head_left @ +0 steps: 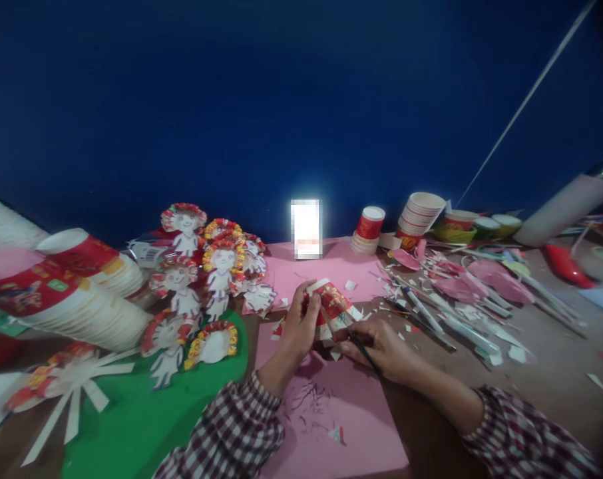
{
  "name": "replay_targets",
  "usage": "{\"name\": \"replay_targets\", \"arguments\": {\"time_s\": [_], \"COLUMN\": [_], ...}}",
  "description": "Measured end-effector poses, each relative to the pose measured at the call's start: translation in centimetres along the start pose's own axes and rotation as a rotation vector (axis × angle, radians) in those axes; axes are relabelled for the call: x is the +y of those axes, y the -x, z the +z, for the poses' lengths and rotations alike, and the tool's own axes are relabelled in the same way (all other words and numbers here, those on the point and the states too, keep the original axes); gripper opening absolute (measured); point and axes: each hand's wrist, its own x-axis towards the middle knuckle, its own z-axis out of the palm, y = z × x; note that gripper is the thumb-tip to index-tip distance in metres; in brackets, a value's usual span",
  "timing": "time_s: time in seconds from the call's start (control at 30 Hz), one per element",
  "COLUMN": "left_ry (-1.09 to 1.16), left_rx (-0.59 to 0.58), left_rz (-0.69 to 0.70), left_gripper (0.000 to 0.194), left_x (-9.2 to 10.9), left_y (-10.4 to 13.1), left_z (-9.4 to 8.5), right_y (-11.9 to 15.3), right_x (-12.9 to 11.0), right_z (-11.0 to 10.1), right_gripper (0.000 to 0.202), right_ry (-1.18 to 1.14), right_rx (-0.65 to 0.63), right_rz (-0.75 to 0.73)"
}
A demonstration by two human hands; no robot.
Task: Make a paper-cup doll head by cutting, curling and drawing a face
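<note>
Above the pink sheet, my left hand [304,318] grips a red and white paper cup [334,301] with gold print, tilted on its side. My right hand [384,346] is closed around dark-handled scissors [362,348], whose blades reach to the cut lower edge of the cup. Fingers cover part of the scissors' handles. Small paper scraps [335,356] lie just below the cup. On the left, cut-out paper figures [223,266] with red and yellow frilled rims stand and lie together.
Nested paper cups [86,309] lean at the left, with more cup stacks [421,216] at the back right. A green sheet [132,426] and a pink sheet [351,426] cover the near table. Pens [424,309] and scraps litter the right. A bright pixelated screen [306,226] stands behind.
</note>
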Motion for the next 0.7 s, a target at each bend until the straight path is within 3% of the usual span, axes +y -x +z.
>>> {"name": "replay_targets", "arguments": {"time_s": [0.47, 0.7], "left_ry": [0.071, -0.081], "left_rx": [0.029, -0.069], "left_rz": [-0.041, 0.022], "left_gripper": [0.041, 0.037], "left_x": [-0.31, -0.32], "left_y": [-0.15, -0.24], "left_z": [0.05, -0.21], "right_y": [-0.15, -0.18], "right_x": [-0.14, 0.01], "right_z": [-0.23, -0.04], "right_gripper": [0.038, 0.038], "right_ry": [0.141, 0.081], "right_rx": [0.042, 0.050], "right_rz": [-0.094, -0.078]}}
